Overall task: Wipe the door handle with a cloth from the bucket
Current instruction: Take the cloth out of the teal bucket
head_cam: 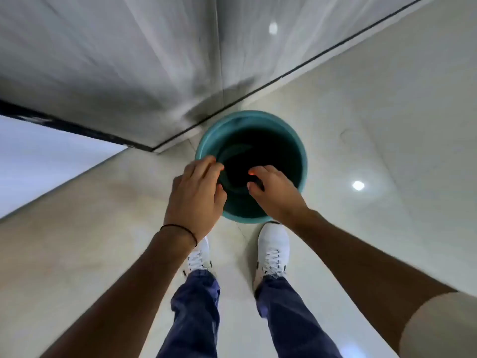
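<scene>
Bucket [299,153] on glossy tiled floor [387,112] (beside wall [129,60]).

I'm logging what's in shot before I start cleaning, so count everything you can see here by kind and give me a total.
Bucket: 1, teal
Hands: 2, left hand and right hand
Shoes: 2, white, left shoe and right shoe
Wristband: 1, black
Total: 6
No cloth shows; the bucket's inside is too dark to tell.
</scene>
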The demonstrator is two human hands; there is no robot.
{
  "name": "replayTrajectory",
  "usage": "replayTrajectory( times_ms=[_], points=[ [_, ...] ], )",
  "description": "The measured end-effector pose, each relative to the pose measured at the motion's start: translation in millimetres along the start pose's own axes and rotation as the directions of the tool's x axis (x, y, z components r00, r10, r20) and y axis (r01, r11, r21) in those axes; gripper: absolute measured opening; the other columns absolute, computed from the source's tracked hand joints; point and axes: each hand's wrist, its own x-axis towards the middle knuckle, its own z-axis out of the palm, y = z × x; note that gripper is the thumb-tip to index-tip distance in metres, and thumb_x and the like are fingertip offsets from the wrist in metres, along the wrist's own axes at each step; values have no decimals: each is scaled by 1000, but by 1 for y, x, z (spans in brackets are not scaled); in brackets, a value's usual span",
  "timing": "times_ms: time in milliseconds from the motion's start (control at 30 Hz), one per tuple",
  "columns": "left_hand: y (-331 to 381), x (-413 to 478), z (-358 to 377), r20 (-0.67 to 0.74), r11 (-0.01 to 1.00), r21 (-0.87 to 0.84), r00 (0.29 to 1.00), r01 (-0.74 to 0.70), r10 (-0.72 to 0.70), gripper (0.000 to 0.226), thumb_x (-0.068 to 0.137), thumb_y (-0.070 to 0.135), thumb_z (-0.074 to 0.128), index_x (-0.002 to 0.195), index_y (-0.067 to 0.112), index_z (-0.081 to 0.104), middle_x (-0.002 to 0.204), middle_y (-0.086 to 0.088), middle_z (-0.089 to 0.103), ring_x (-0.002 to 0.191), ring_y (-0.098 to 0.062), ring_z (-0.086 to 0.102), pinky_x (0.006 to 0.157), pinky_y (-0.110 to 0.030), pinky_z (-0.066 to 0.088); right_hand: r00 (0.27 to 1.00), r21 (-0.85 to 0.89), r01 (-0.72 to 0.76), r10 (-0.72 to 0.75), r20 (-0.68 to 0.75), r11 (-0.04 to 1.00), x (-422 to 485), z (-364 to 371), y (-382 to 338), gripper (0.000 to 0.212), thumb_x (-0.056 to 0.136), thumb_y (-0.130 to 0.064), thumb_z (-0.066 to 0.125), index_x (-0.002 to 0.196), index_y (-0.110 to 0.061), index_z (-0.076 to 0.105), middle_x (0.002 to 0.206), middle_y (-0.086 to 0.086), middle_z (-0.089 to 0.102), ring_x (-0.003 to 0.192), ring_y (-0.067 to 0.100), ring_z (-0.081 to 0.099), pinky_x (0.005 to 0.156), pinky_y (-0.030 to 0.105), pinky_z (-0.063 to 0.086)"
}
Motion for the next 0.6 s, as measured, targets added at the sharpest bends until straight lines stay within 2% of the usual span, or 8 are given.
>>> replayTrajectory(
  times_ms=[100, 167, 267, 367, 433, 500, 600],
  points=[
    [-24, 19, 38, -74, 994, 109, 997, 32, -24, 55, 86, 25, 55, 140, 17, 46, 158, -1, 32, 141, -27, 34, 100, -47, 41, 990, -140, -22, 40, 132, 990, 59, 48, 27, 47, 93, -34, 53, 137, -18, 49, 138, 13, 48, 125, 39, 48, 101, 51, 47],
    [-42, 27, 64, -98, 987, 152, 995, 46, -31, 60, 87, 24, 55, 145, 18, 39, 163, 3, 21, 146, -26, 27, 104, -48, 37, 964, -223, -74, 127, 235, 972, 95, 78, 40, 56, 95, -35, 56, 144, -16, 39, 146, 18, 37, 131, 46, 40, 108, 53, 40],
    [-59, 31, 85, -151, 983, 180, 988, 33, -5, 61, 89, 23, 49, 148, 19, 35, 165, 5, 12, 149, -27, 21, 108, -46, 34, 931, -321, -159, 250, 265, 933, 141, 110, 55, 77, 95, -40, 59, 155, -18, 17, 161, 21, 7, 145, 52, 14, 115, 60, 26],
    [-65, 34, 95, -196, 990, 143, 980, -1, 30, 61, 87, 19, 43, 148, 17, 37, 165, 2, 13, 150, -28, 20, 110, -44, 33, 906, -448, -110, 275, 322, 887, 184, 144, 77, 91, 95, -43, 56, 158, -15, -3, 164, 20, -11, 148, 53, -9, 116, 69, 15],
    [-68, 34, 100, -228, 993, 109, 972, -34, 58, 60, 87, 17, 40, 147, 15, 39, 165, -1, 14, 151, -29, 19, 111, -43, 33, 917, -508, -68, 254, 307, 859, 201, 165, 91, 82, 96, -35, 46, 158, -18, -6, 166, 16, -14, 146, 57, -9, 111, 75, 20],
    [-71, 36, 103, -248, 995, 81, 966, -53, 72, 59, 86, 16, 40, 145, 14, 42, 164, -3, 15, 151, -29, 20, 111, -42, 32, 943, -515, -56, 214, 253, 856, 208, 176, 102, 70, 98, -25, 36, 158, -23, 0, 166, 15, -11, 145, 59, -2, 108, 73, 25],
    [-71, 34, 104, -253, 996, 74, 965, -48, 65, 58, 86, 16, 41, 144, 14, 44, 164, -3, 16, 150, -28, 21, 111, -42, 31, 959, -474, 23, 115, 260, 880, 204, 176, 105, 63, 98, -21, 36, 156, -28, 12, 165, 21, 0, 145, 57, 9, 111, 68, 26]
  ],
)
